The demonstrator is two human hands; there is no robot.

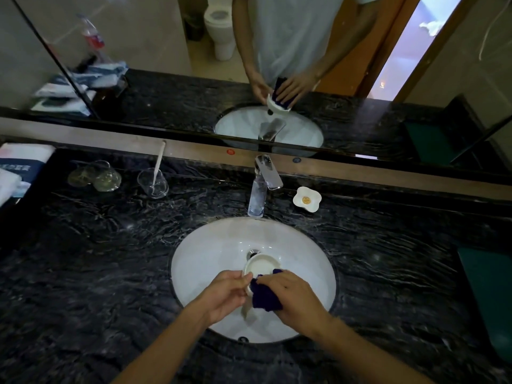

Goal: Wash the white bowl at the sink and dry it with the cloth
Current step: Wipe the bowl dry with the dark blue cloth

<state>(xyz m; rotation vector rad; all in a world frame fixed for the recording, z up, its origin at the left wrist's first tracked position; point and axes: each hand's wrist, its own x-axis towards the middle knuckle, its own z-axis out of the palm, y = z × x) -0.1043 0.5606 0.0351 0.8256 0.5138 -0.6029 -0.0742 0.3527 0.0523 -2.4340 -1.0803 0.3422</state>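
Over the white oval sink (210, 261) I hold a small white bowl (261, 264), tilted with its open side facing me. My left hand (225, 293) grips the bowl's near rim. My right hand (295, 296) holds a dark blue cloth (264, 296) bunched against the bowl's lower right rim. The cloth hides part of the bowl's edge. The chrome tap (261, 187) stands behind the basin; no water stream shows.
Dark marble counter (97, 259) surrounds the basin. A flower-shaped white soap dish (307, 199) sits right of the tap. Glass tumbler with a toothbrush (153, 182) and upturned glasses (94, 176) stand at left; folded packets (19, 170) far left. Green mat (490, 295) at right. Mirror behind.
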